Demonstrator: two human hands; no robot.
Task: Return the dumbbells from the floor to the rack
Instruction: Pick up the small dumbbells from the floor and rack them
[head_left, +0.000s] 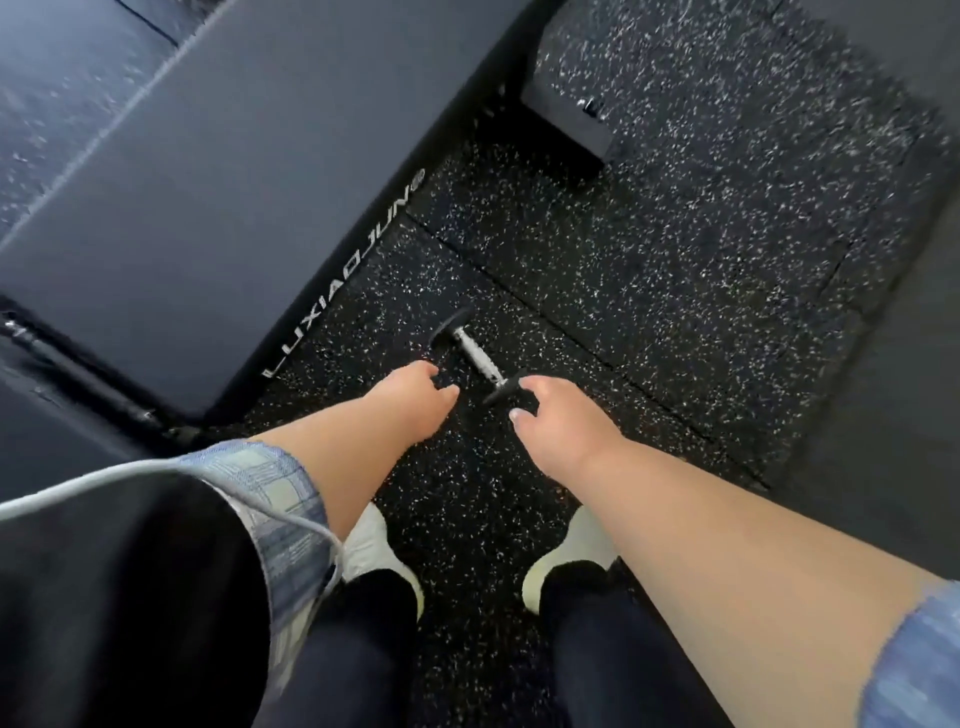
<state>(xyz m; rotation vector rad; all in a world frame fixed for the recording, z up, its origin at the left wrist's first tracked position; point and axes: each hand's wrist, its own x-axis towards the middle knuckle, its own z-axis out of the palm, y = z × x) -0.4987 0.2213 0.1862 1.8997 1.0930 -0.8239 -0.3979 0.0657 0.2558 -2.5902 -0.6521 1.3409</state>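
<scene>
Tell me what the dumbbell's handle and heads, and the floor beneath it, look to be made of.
Dumbbell: the handle looks like bright bare metal, probably chromed steel, given its silver glint; its heads are matte black, perhaps rubber-coated, though blur leaves that open. Floor: looks like rubber gym tiling, black with pale flecks and visible tile seams.

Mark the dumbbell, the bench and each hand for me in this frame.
dumbbell (477, 357): head view, on the silver handle between the two black ends.
bench (208, 171): head view, on the grey pad top.
left hand (415, 395): head view, back of the hand.
right hand (558, 421): head view, back of the hand.
</scene>
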